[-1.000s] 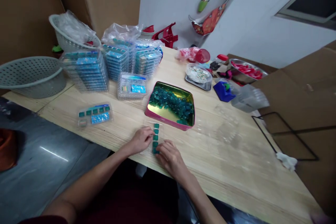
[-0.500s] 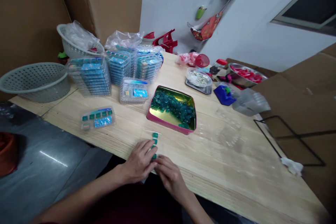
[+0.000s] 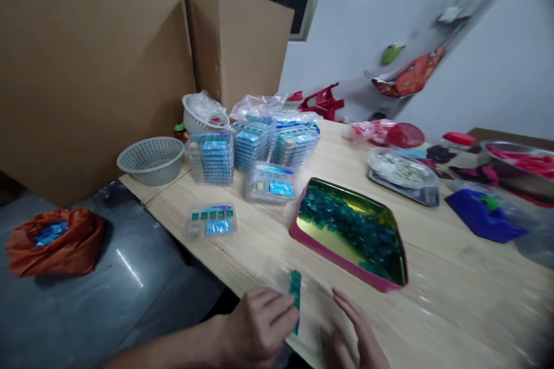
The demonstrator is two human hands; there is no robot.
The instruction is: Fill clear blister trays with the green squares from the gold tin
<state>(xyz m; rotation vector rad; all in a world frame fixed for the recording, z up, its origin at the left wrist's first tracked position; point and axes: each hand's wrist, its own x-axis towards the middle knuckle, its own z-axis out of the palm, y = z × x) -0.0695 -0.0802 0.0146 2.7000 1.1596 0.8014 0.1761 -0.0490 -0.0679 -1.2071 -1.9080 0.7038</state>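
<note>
Fingers curled, my left hand grips the edge of a clear plastic tray at the table's front edge. A row of green square pieces lies in this tray, partly behind my fingers. To its right, my right hand is apart from the tray with its fingers stretched out and nothing visible in them; it is blurred. Beyond both hands sits a pink-rimmed tin with a gold inside, holding a heap of green gem-like pieces. A filled clear tray with green squares and a blue packet lies to the left.
Stacks of filled clear trays stand at the back left beside a grey basket. On the right are a metal tray with a bag and a blue container. An orange sack rests on the floor.
The view has swung left and closer to the table. My right hand has come away from the tray and moved right, its fingers opening. My left hand stays at the tray.
</note>
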